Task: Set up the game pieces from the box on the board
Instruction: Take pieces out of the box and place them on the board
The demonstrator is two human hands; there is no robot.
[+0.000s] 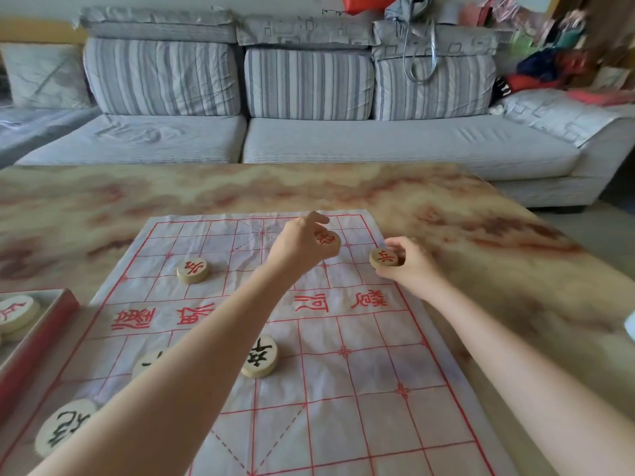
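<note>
Gripping a red piece [326,239] in the left hand [299,249], held over the far rows of the board [343,424]; pinching a second red piece [383,257] in the right hand [412,266] at the right border. Risking a forearm dragging the creased sheet and shifting the black piece [260,356]

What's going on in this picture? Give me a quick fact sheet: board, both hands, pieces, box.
board: paper sheet with a red grid, flat on the marbled table
left hand: pinches a red-lettered piece over the board's far half
right hand: grips a second red piece at the board's right edge
lying on board: third red piece; central black piece; half-hidden black piece; near-corner black piece
box: red-walled, at far left, spare pieces inside
</note>
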